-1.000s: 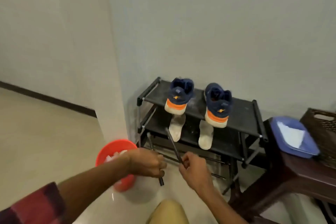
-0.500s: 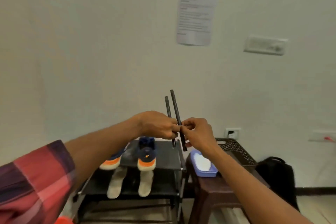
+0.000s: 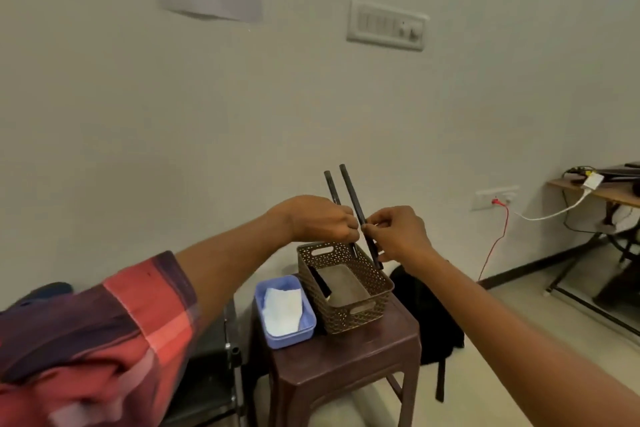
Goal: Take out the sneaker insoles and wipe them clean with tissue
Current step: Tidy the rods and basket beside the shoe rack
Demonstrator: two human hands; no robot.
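My left hand (image 3: 320, 218) grips a thin black rod (image 3: 330, 189) and my right hand (image 3: 394, 230) pinches a second, longer black rod (image 3: 351, 191). Both rods stand nearly upright, side by side, above a brown perforated basket (image 3: 375, 282). White tissue (image 3: 282, 310) lies in a blue tray (image 3: 308, 329) left of the basket. Both containers sit on a dark brown plastic stool (image 3: 346, 360). Only a dark blue sneaker edge (image 3: 45, 289) shows at the far left, behind my red plaid sleeve. No insoles are in view.
The black shoe rack (image 3: 232, 354) stands left of the stool, mostly hidden by my left arm. A black backpack (image 3: 433, 322) leans behind the stool. A red cable (image 3: 495, 246) and a white one hang from a wall socket. A desk frame (image 3: 588, 274) stands at the right.
My view has swung right and up from the shoe rack to the stool. Both hands have carried the two rods from over the rack to above the basket.
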